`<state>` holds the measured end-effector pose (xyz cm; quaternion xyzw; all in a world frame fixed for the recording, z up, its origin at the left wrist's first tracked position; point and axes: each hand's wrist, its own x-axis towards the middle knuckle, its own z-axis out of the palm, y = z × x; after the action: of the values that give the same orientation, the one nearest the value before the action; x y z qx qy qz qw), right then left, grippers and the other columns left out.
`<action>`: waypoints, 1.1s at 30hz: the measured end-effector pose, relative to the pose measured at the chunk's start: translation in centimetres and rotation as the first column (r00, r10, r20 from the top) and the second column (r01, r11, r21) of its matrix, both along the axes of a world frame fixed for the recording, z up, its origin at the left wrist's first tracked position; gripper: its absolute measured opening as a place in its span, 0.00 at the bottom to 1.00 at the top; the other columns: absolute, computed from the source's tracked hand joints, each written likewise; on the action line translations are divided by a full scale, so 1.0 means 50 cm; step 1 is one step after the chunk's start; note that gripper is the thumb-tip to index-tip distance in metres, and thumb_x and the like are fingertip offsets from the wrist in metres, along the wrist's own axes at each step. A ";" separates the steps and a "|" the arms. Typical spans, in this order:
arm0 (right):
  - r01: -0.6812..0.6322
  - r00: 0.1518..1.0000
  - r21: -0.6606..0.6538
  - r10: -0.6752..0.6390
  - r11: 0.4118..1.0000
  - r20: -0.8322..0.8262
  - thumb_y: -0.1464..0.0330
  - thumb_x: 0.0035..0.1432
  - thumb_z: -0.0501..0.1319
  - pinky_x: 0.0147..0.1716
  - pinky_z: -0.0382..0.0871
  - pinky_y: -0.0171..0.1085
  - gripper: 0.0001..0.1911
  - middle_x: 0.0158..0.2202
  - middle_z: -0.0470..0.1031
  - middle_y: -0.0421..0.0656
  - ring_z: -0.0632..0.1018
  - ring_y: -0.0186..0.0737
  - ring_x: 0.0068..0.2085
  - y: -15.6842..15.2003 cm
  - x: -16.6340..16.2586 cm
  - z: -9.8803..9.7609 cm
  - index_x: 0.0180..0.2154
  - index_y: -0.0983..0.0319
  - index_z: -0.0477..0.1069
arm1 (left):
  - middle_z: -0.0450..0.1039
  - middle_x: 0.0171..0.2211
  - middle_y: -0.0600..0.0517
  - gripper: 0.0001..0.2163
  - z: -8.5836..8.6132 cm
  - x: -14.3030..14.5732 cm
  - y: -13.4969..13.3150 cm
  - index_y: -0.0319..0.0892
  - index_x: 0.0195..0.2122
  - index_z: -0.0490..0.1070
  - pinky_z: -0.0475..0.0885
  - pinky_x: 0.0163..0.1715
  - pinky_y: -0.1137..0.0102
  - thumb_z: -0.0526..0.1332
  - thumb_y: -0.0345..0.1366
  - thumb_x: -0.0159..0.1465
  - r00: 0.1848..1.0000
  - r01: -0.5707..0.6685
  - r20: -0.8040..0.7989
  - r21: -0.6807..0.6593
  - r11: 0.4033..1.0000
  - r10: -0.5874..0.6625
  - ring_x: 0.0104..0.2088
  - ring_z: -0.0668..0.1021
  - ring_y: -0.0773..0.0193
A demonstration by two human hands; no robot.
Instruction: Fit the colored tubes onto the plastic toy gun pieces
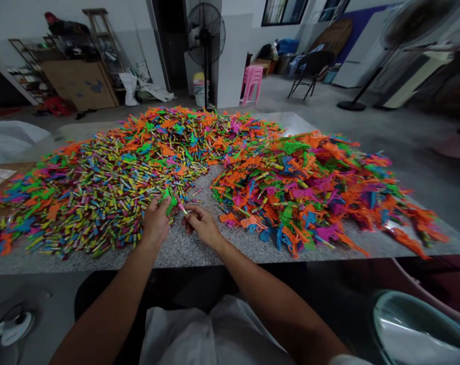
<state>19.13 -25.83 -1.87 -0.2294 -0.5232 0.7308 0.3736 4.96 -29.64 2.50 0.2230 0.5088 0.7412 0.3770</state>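
My left hand (157, 221) is closed round a bright green plastic toy gun (170, 199), held low over the table. My right hand (202, 224) pinches a small tube (181, 208) with a pink end and a pale, shiny body. The tube's pink end points at the green toy gun; whether the two touch I cannot tell. Just in front and to the left spreads a big heap of small tubes (100, 197), mostly yellow, blue and pink. To the right lies a pile of toy guns (309, 187) in orange, green, magenta and blue.
A speckled grey tabletop (199, 252) carries both heaps, which join at the back. Beyond it stand a black fan (205, 35), pink stools (251, 81) and a dark chair (313, 66). A greenish clear tub (412, 324) sits below the table at right.
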 end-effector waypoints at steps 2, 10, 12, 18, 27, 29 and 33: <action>0.012 1.000 -0.025 -0.012 1.000 0.001 0.59 0.61 0.63 0.24 0.70 0.33 0.20 0.29 0.78 0.36 0.74 0.32 0.22 -0.004 0.003 0.004 0.53 0.61 0.74 | 0.82 0.38 0.50 0.18 0.001 0.004 0.000 0.43 0.41 0.73 0.81 0.46 0.62 0.77 0.42 0.55 1.000 -0.004 0.002 0.000 1.000 0.004 0.41 0.85 0.58; -0.031 0.999 -0.162 0.029 0.986 -0.016 0.60 0.57 0.63 0.19 0.64 0.32 0.21 0.25 0.76 0.35 0.71 0.31 0.18 -0.006 0.009 0.011 0.50 0.61 0.76 | 0.82 0.40 0.50 0.18 -0.003 0.018 -0.003 0.44 0.44 0.72 0.80 0.47 0.62 0.75 0.41 0.57 0.999 -0.027 -0.036 0.009 1.000 0.027 0.45 0.85 0.57; -0.065 0.997 -0.267 0.052 0.961 -0.058 0.60 0.54 0.64 0.18 0.61 0.32 0.21 0.24 0.75 0.34 0.68 0.31 0.18 -0.005 0.011 0.011 0.48 0.61 0.75 | 0.82 0.40 0.50 0.18 -0.003 0.020 -0.003 0.45 0.44 0.73 0.80 0.47 0.62 0.75 0.41 0.57 1.000 -0.019 -0.020 0.004 1.000 0.019 0.45 0.85 0.57; -0.213 0.971 -0.470 0.134 0.856 -0.196 0.62 0.54 0.64 0.18 0.54 0.31 0.16 0.24 0.71 0.33 0.61 0.29 0.18 -0.004 0.027 0.016 0.44 0.60 0.73 | 0.83 0.41 0.48 0.14 -0.003 0.024 -0.002 0.42 0.42 0.76 0.80 0.48 0.62 0.75 0.38 0.57 0.997 0.040 0.071 -0.016 0.999 -0.039 0.46 0.85 0.56; -0.256 0.964 -0.530 0.172 0.809 -0.203 0.64 0.53 0.62 0.18 0.52 0.30 0.08 0.22 0.67 0.33 0.56 0.28 0.18 -0.001 0.035 0.016 0.34 0.59 0.67 | 0.84 0.42 0.48 0.12 -0.011 0.018 -0.005 0.44 0.40 0.74 0.80 0.46 0.63 0.75 0.37 0.59 0.989 0.079 0.131 -0.074 0.994 -0.069 0.47 0.85 0.56; -0.233 0.971 -0.500 0.168 0.834 -0.171 0.64 0.53 0.62 0.18 0.54 0.31 0.09 0.23 0.69 0.33 0.59 0.28 0.18 -0.003 0.034 0.015 0.35 0.59 0.68 | 0.83 0.41 0.48 0.13 -0.012 0.023 -0.007 0.44 0.41 0.74 0.80 0.46 0.63 0.74 0.38 0.59 0.994 0.065 0.098 -0.069 0.995 -0.058 0.46 0.85 0.56; -0.095 0.995 -0.325 0.099 0.941 -0.005 0.57 0.59 0.64 0.16 0.57 0.31 0.13 0.22 0.70 0.32 0.63 0.30 0.16 -0.009 0.028 0.016 0.38 0.58 0.69 | 0.83 0.41 0.49 0.15 -0.016 0.036 -0.009 0.44 0.43 0.74 0.80 0.46 0.62 0.74 0.40 0.58 1.000 0.018 0.023 -0.042 0.999 -0.017 0.43 0.85 0.57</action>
<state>20.52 -26.30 -1.05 -0.2660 -0.4087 0.8230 0.2913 6.77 -30.11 1.68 0.2109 0.5181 0.7293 0.3940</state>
